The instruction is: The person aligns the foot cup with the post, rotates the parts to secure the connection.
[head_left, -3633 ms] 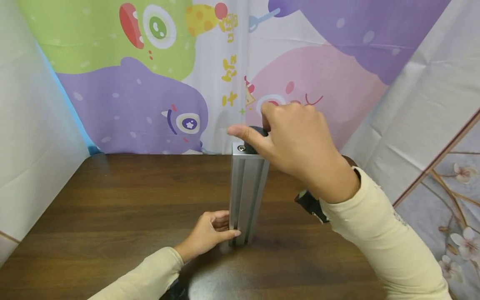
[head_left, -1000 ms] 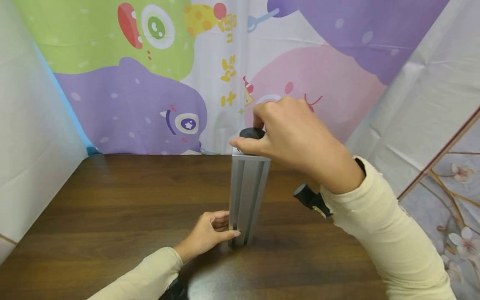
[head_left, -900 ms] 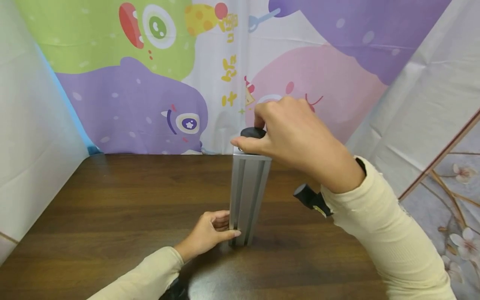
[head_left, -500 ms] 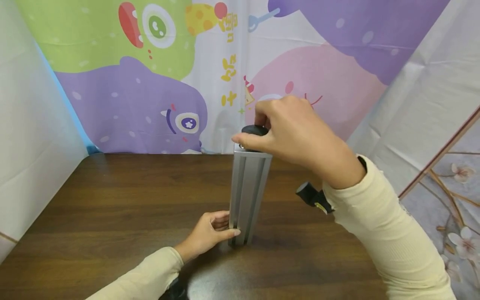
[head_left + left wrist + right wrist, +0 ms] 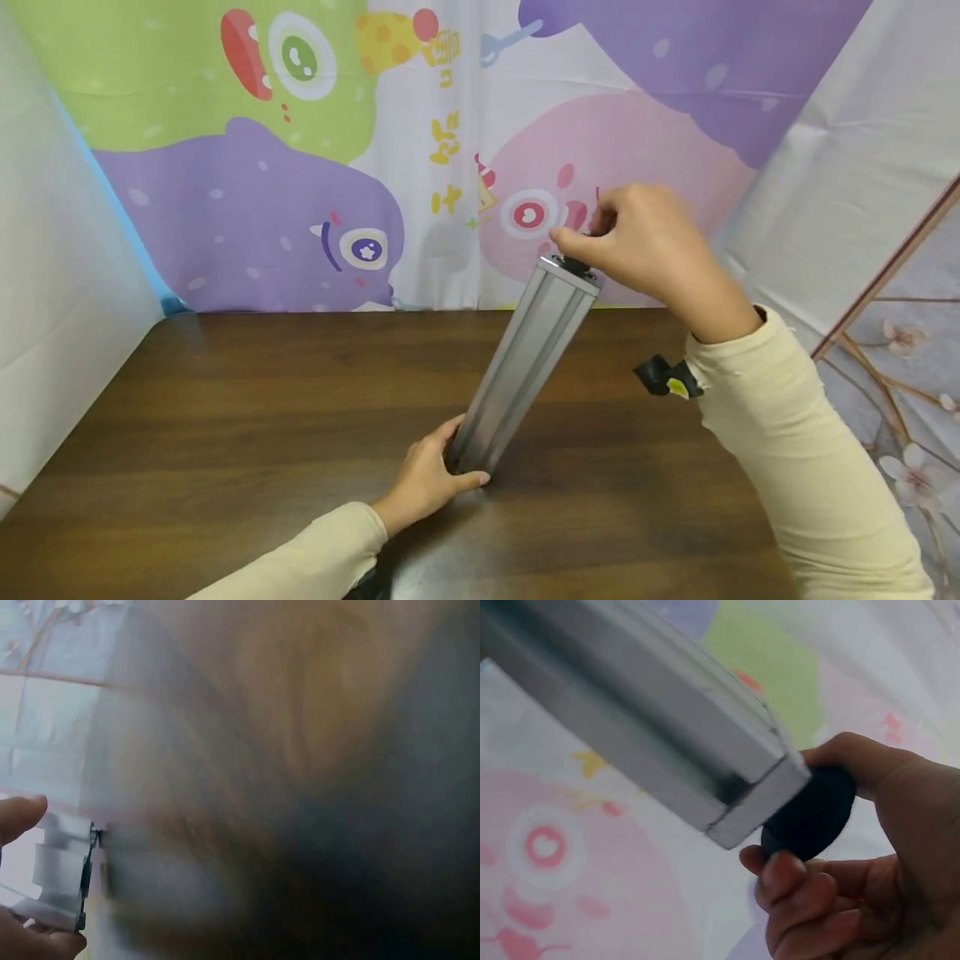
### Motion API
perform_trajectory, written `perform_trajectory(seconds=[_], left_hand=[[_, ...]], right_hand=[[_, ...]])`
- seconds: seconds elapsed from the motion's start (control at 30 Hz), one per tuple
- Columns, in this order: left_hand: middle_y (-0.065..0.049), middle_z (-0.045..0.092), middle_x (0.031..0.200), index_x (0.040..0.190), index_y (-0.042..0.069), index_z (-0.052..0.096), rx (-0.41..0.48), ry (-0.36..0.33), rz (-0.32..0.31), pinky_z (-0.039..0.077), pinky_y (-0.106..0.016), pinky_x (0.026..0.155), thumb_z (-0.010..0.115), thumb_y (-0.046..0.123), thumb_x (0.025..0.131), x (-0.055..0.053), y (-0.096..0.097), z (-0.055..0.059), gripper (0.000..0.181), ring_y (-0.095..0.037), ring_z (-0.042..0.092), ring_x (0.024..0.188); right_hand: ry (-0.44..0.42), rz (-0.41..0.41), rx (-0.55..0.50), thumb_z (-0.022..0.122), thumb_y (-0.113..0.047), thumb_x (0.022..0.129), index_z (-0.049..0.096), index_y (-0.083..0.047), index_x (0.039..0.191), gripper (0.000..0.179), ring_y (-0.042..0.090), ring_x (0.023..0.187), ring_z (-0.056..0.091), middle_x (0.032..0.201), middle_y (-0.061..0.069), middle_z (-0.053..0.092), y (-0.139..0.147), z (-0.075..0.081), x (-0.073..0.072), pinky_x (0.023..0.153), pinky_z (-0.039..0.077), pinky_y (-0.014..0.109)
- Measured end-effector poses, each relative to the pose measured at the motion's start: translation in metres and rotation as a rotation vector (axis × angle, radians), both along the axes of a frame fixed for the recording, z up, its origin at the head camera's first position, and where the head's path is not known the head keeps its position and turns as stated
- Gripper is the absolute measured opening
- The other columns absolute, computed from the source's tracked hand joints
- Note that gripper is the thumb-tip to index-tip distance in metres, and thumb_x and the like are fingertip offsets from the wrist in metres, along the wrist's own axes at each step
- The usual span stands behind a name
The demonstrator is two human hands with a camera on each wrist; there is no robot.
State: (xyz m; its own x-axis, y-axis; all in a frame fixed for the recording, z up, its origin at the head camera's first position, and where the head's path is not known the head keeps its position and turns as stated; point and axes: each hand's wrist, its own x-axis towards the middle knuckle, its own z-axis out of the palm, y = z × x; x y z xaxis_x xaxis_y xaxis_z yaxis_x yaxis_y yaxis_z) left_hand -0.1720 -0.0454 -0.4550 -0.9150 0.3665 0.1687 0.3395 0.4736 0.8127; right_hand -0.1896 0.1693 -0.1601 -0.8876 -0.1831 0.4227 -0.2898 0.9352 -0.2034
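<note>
A long silver aluminium profile with grooved sides leans to the right above the table. Around its lower end my left hand is wrapped, thumb on the near face. In the left wrist view the fingers hold that end at the left edge. At the upper end my right hand pinches a round black foot that sits on the end plate. The head view shows only a dark bit of that foot, partly behind the thumb. Whether the lower end touches the table I cannot tell.
The brown wooden table spreads under both hands. A cartoon-printed curtain hangs behind it, with white cloth on the left. A black wrist device hangs below the right wrist. Much of the left wrist view is blurred.
The profile stood upright; now its top has tilted to the right. My right hand has moved right with the top, and the left hand has closed further round the lower end.
</note>
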Motion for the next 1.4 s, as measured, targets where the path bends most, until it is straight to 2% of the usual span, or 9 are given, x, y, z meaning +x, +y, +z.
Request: perform_trajectory(seconds=[0.2, 0.3, 0.43, 0.53, 0.67, 0.83, 0.97, 1.17, 1.4], left_hand=[[-0.013, 0.043, 0.124, 0.135, 0.008, 0.029, -0.084, 0.102, 0.077, 0.044, -0.043, 0.089, 0.081, 0.032, 0.061, -0.002, 0.012, 0.0, 0.094, -0.03, 0.046, 0.109], [-0.013, 0.042, 0.118, 0.133, 0.005, 0.03, -0.137, 0.157, 0.09, 0.046, -0.041, 0.087, 0.083, 0.028, 0.059, -0.005, 0.015, 0.0, 0.094, -0.03, 0.049, 0.104], [-0.013, 0.049, 0.109, 0.123, 0.0, 0.042, -0.176, 0.201, 0.113, 0.049, -0.039, 0.08, 0.084, 0.021, 0.056, -0.011, 0.009, 0.005, 0.083, -0.029, 0.053, 0.095], [-0.011, 0.054, 0.106, 0.118, 0.0, 0.048, -0.194, 0.216, 0.111, 0.05, -0.035, 0.077, 0.084, 0.019, 0.054, -0.017, -0.008, 0.014, 0.076, -0.026, 0.054, 0.092], [-0.009, 0.058, 0.104, 0.115, 0.002, 0.054, -0.216, 0.288, 0.078, 0.05, -0.03, 0.071, 0.081, 0.019, 0.053, -0.027, -0.04, 0.031, 0.07, -0.021, 0.056, 0.087], [-0.008, 0.061, 0.099, 0.112, -0.001, 0.057, -0.287, 0.38, -0.012, 0.05, -0.03, 0.069, 0.082, 0.018, 0.051, -0.038, -0.084, 0.053, 0.069, -0.018, 0.057, 0.083], [-0.006, 0.061, 0.099, 0.113, -0.001, 0.057, -0.389, 0.388, -0.099, 0.05, -0.029, 0.069, 0.081, 0.018, 0.052, -0.041, -0.11, 0.066, 0.068, -0.015, 0.056, 0.083], [-0.008, 0.061, 0.106, 0.115, -0.001, 0.055, -0.485, 0.347, -0.188, 0.05, -0.031, 0.075, 0.081, 0.018, 0.053, -0.041, -0.125, 0.077, 0.07, -0.018, 0.056, 0.092], [-0.012, 0.059, 0.112, 0.117, -0.003, 0.054, -0.529, 0.295, -0.258, 0.051, -0.03, 0.074, 0.081, 0.015, 0.055, -0.04, -0.126, 0.069, 0.07, -0.019, 0.056, 0.093]], right_hand=[[-0.038, -0.099, -0.06, 0.053, -0.052, 0.078, 0.065, -0.01, 0.071, 0.044, 0.023, 0.067, 0.049, 0.073, 0.007, 0.06, 0.026, -0.011, -0.009, 0.052, 0.037, 0.03], [-0.072, -0.156, -0.064, 0.051, -0.055, 0.078, 0.065, -0.01, 0.065, 0.049, 0.022, 0.065, 0.047, 0.064, 0.004, 0.058, 0.036, -0.016, -0.014, 0.05, 0.035, 0.029], [-0.116, -0.19, -0.056, 0.048, -0.059, 0.078, 0.052, -0.009, 0.048, 0.058, 0.017, 0.052, 0.04, 0.046, -0.002, 0.045, 0.049, -0.024, -0.019, 0.044, 0.029, 0.027], [-0.17, -0.174, -0.067, 0.045, -0.062, 0.079, 0.055, -0.008, 0.053, 0.06, 0.016, 0.05, 0.044, 0.047, -0.002, 0.049, 0.061, -0.034, -0.021, 0.043, 0.031, 0.027], [-0.283, -0.068, -0.151, 0.044, -0.054, 0.085, 0.064, -0.001, 0.084, 0.057, 0.017, 0.059, 0.051, 0.063, 0.005, 0.06, 0.08, -0.057, -0.025, 0.049, 0.039, 0.027], [-0.558, 0.23, -0.382, 0.053, -0.029, 0.09, 0.047, 0.006, 0.12, 0.047, 0.015, 0.075, 0.058, 0.088, 0.016, 0.059, 0.104, -0.102, -0.033, 0.066, 0.051, 0.025], [-0.665, 0.418, -0.457, 0.059, -0.016, 0.086, 0.047, 0.002, 0.123, 0.043, 0.022, 0.084, 0.06, 0.099, 0.018, 0.059, 0.117, -0.141, -0.035, 0.074, 0.052, 0.029], [-0.703, 0.524, -0.403, 0.062, -0.018, 0.084, 0.051, -0.001, 0.119, 0.04, 0.024, 0.088, 0.058, 0.103, 0.012, 0.059, 0.124, -0.192, -0.032, 0.073, 0.051, 0.028], [-0.738, 0.519, -0.438, 0.065, -0.019, 0.081, 0.05, 0.004, 0.119, 0.047, 0.021, 0.089, 0.058, 0.109, 0.015, 0.057, 0.124, -0.234, -0.022, 0.071, 0.052, 0.025]])
